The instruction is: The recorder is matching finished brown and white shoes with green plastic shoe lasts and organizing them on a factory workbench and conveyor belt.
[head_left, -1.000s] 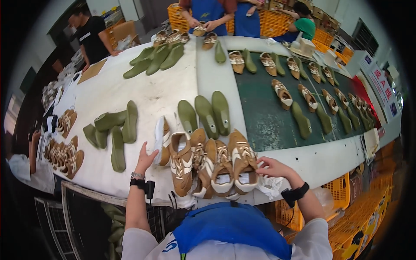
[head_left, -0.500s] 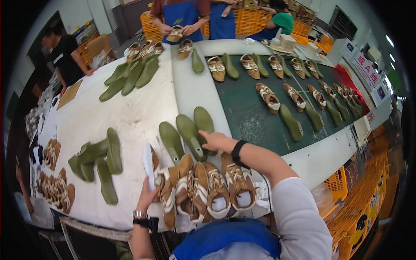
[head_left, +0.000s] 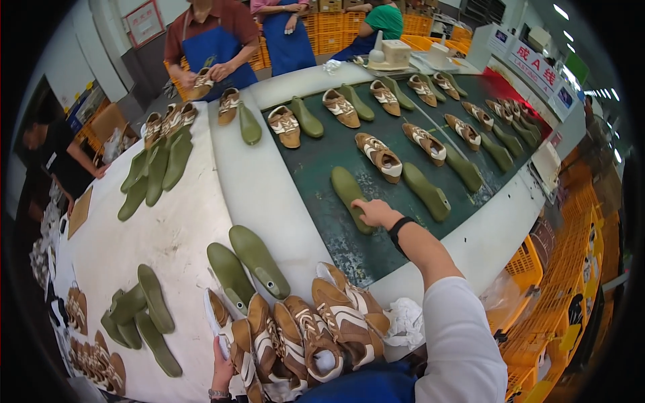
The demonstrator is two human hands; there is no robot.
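Note:
My right hand [head_left: 377, 213] is closed on the side of a green shoe last [head_left: 348, 191], which rests on the dark green belt beside a brown-and-white sneaker [head_left: 378, 156] and another last. At the table's near edge, my left hand [head_left: 222, 369] grips a brown sneaker with its white sole [head_left: 216, 314] turned outward. That sneaker stands at the left end of a bunch of brown sneakers [head_left: 316, 336], laced, with white stripes. Two green lasts [head_left: 259, 258] lie just beyond the bunch. Part of my left hand's fingers is hidden behind the shoe.
Several loose lasts [head_left: 156, 299] lie on the white table [head_left: 181, 235] at left, with more lasts and sneakers farther back. Rows of paired sneakers and lasts cover the belt [head_left: 336, 242]. A co-worker [head_left: 211, 47] across the table handles a sneaker. Yellow crates [head_left: 521, 275] stand at right.
My right hand has moved forward and right from the group of three lasts, carrying one onto the belt. My left hand stays at the leftmost sneaker. The view has swung rightward.

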